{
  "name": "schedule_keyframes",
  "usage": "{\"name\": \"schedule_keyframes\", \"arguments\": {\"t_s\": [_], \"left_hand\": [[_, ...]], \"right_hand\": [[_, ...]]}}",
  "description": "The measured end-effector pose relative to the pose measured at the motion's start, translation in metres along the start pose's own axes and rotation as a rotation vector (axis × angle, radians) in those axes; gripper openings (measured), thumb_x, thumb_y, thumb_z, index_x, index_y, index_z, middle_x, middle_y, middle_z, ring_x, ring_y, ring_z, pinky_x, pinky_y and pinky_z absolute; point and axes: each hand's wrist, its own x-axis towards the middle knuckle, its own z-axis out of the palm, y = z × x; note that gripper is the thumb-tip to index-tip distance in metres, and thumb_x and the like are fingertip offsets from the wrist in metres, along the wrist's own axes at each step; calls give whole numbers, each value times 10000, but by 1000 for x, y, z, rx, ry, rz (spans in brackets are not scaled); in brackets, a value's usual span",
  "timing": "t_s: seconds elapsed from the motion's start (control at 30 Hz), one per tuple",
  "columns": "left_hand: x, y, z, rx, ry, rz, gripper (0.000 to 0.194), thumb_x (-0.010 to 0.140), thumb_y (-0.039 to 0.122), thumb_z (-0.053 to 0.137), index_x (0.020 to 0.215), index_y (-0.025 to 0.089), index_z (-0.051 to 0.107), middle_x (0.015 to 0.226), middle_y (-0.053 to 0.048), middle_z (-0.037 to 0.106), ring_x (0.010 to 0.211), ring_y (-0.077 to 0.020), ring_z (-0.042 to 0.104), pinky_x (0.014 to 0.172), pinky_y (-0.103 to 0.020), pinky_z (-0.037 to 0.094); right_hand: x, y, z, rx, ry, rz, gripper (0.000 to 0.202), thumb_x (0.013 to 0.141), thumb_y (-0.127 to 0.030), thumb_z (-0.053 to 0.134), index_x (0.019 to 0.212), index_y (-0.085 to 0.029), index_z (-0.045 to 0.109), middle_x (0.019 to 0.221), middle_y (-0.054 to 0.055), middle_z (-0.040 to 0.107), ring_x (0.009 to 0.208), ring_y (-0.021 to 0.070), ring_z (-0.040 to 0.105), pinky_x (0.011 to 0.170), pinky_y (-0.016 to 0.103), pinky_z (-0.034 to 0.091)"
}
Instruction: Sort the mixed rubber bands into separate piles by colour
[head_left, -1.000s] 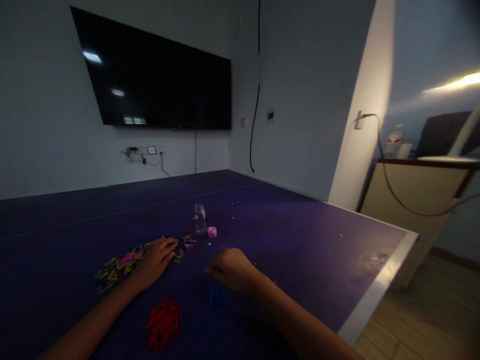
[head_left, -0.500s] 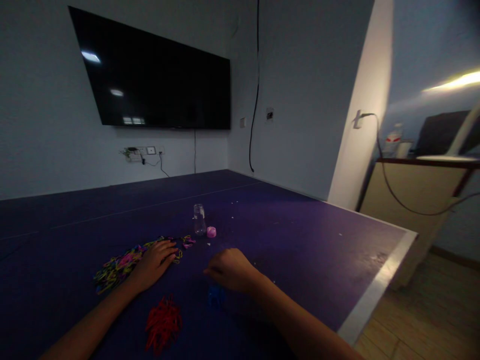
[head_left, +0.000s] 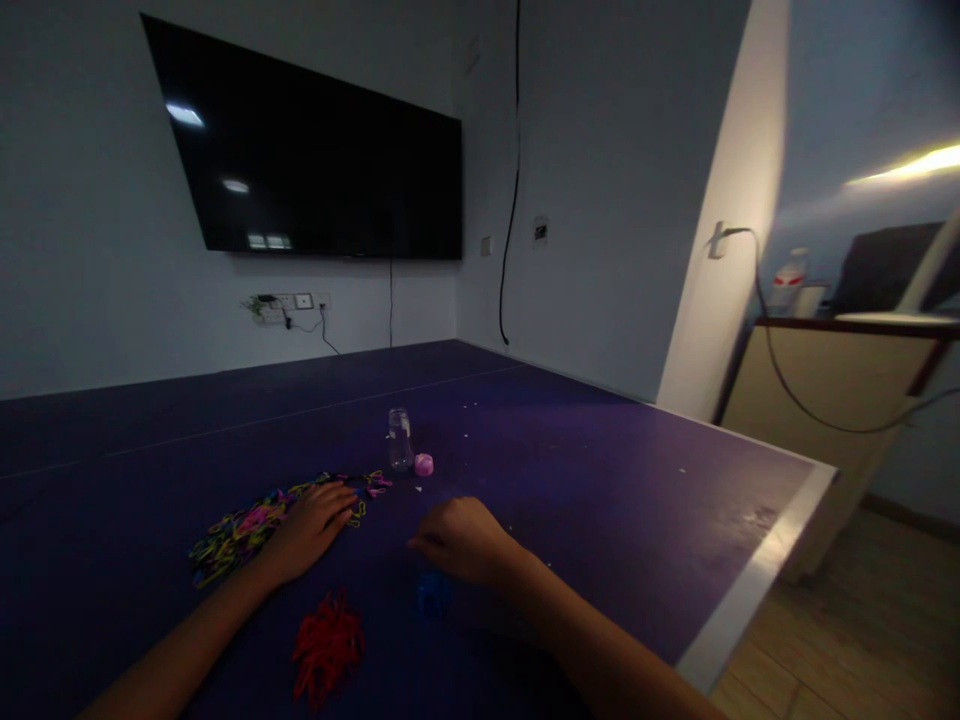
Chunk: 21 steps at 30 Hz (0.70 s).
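My left hand (head_left: 317, 523) rests on the right part of a pile of mixed-colour rubber bands (head_left: 244, 530), its fingers stretched forward over them. My right hand (head_left: 461, 538) is closed, fingers curled under and knuckles up, just above and beside a small dark-blue heap (head_left: 432, 592), which looks like blue bands. Whatever the right fingers hold, if anything, is hidden. Between my forearms lies a separate heap of red rubber bands (head_left: 328, 648). Beyond the hands a clear plastic bottle (head_left: 400, 445) stands uncapped, with a pink cap (head_left: 424, 465) next to it.
The purple table (head_left: 585, 470) has a pale edge on the right and small white scraps scattered on it. A wall-mounted television (head_left: 322, 150) hangs behind. At right, a cabinet (head_left: 832, 390) carries a bottle and a lamp, and a cable droops in front.
Both hands stay almost where they were. The whole view has shifted very slightly; the band heaps, bottle and cap look the same.
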Motion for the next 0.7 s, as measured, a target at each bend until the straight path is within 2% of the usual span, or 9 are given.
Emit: {"name": "schedule_keyframes", "arguments": {"t_s": [0.23, 0.43, 0.57, 0.7], "left_hand": [[0, -4, 4, 16, -15, 31, 362, 897, 343, 350, 1138, 224, 593, 1202, -55, 600, 1157, -201, 495, 996, -445, 377], [0, 1, -1, 78, 18, 92, 381, 901, 335, 339, 1223, 248, 524, 1268, -49, 555, 1210, -207, 450, 1042, -481, 308], [0, 17, -12, 166, 62, 210, 399, 901, 265, 337, 1281, 254, 461, 1312, -53, 518, 1244, -215, 413, 1060, -526, 250], [-3, 37, -26, 266, 95, 415, 453, 880, 129, 313, 1302, 237, 435, 1340, -57, 489, 1295, -213, 342, 1092, -541, 154]], "right_hand": [[1, 0, 2, -18, -15, 3, 311, 893, -356, 423, 834, -194, 682, 850, 47, 690, 742, 146, 603, 589, 233, 342], [1, -2, -2, 4, -12, 20, 302, 895, -339, 416, 869, -196, 681, 872, 53, 693, 796, 165, 619, 632, 240, 374], [1, -2, -2, 96, 54, 84, 265, 880, -304, 444, 1029, -224, 648, 990, 50, 684, 885, 181, 619, 716, 254, 407], [3, -3, 3, 241, 179, 148, 351, 886, -343, 438, 1204, -249, 551, 1138, 52, 631, 997, 189, 586, 808, 281, 423]]}}
